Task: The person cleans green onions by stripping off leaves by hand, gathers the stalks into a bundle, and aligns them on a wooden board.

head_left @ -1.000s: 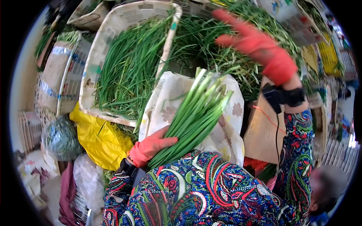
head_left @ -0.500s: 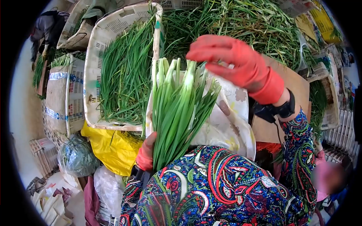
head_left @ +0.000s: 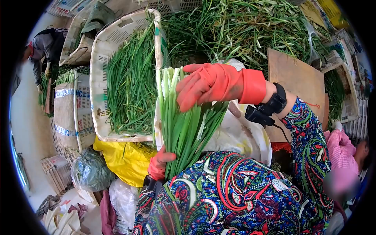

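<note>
A bunch of garlic chives (head_left: 184,121), with long flat green leaves and pale stem ends upward, leans in front of my patterned top. Low on its left edge, my left hand (head_left: 159,162) in a red rubber glove holds the leaves; the thumb shows and the other fingers are hidden behind. Across the upper stems lies my right hand (head_left: 213,86), also red-gloved, with its fingers curled over the bunch; its thumb is near the stem ends. Just left of the bunch stands a white plastic crate (head_left: 94,78) with more chives (head_left: 129,86) lying in it.
Loose trimmings (head_left: 250,27) are heaped behind. A brown board (head_left: 295,82) lies to the right and a yellow bag (head_left: 123,160) to the left. Near it sits a clear bag of greens (head_left: 92,170). One person (head_left: 49,45) bends at far left; another in pink (head_left: 340,149) is at right.
My right hand has come down and left from above the stem ends onto the upper stems, its fingers now over them. My left hand stays at the leaves. The view has shifted slightly.
</note>
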Demonstrator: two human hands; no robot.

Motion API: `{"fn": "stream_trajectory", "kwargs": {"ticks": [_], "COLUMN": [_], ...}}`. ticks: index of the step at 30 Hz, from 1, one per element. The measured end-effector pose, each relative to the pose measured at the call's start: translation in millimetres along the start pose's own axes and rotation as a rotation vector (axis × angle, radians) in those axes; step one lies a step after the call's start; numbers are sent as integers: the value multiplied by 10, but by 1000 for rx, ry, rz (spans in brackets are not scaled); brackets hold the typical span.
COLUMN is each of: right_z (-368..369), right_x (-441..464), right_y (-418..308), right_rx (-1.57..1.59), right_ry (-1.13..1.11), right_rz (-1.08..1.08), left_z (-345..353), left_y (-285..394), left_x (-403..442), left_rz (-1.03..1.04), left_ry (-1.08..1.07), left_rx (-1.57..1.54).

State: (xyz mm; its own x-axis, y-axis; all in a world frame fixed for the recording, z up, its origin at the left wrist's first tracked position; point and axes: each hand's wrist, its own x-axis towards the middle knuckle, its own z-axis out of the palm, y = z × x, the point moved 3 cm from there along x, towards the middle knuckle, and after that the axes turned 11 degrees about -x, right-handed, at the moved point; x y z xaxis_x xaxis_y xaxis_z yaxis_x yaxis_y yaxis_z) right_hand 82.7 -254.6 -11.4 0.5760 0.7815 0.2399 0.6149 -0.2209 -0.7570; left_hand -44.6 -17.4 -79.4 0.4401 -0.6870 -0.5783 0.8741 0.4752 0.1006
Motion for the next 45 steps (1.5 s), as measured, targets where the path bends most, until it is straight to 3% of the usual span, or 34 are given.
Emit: {"fn": "stream_trajectory", "kwargs": {"ticks": [5,6,7,10,11,12,14,16,19,21,23,27,31,39,40,45], "right_z": [-204,-272,-390,-1290,-1470,-1519,-1452,-1033,-269,-52,-20,79,94,167,166,92], "right_x": [39,74,128,-192,-201,-241,-298,-173,-90,-56,7,93,125,114,120,140], "right_y": [-64,43,198,255,389,312,-9,737,-67,-81,-20,94,82,108,175,11], "right_rx": [450,441,392,-514,49,-165,-630,-37,39,-32,62,232,411,745,641,789], "right_ry": [140,285,421,608,872,886,600,356,229,382,315,293,343,293,239,232], "right_rz": [557,507,291,61,464,563,490,455,694,597,734,775,632,353,326,484], "left_z": [19,-19,-76,-232,-228,-225,-192,-177,-68,-74,-63,25,-144,-204,-187,-314], "left_y": [18,28,36,0,-9,5,26,24,29,25,28,90,23,22,20,18], "left_x": [-42,-48,-55,-60,-56,-55,-5,9,17,21,12,-86,24,46,50,68], "left_rz": [-39,-29,-20,-26,-4,-2,3,-34,-65,-80,-75,17,-68,-133,-138,-119], "left_ry": [99,103,106,124,108,85,13,-39,-31,-8,58,260,-56,-144,-136,-113], "left_rx": [-38,-29,-19,-96,-122,-144,-171,-219,-239,-212,-154,108,-169,-287,-298,-124]}}
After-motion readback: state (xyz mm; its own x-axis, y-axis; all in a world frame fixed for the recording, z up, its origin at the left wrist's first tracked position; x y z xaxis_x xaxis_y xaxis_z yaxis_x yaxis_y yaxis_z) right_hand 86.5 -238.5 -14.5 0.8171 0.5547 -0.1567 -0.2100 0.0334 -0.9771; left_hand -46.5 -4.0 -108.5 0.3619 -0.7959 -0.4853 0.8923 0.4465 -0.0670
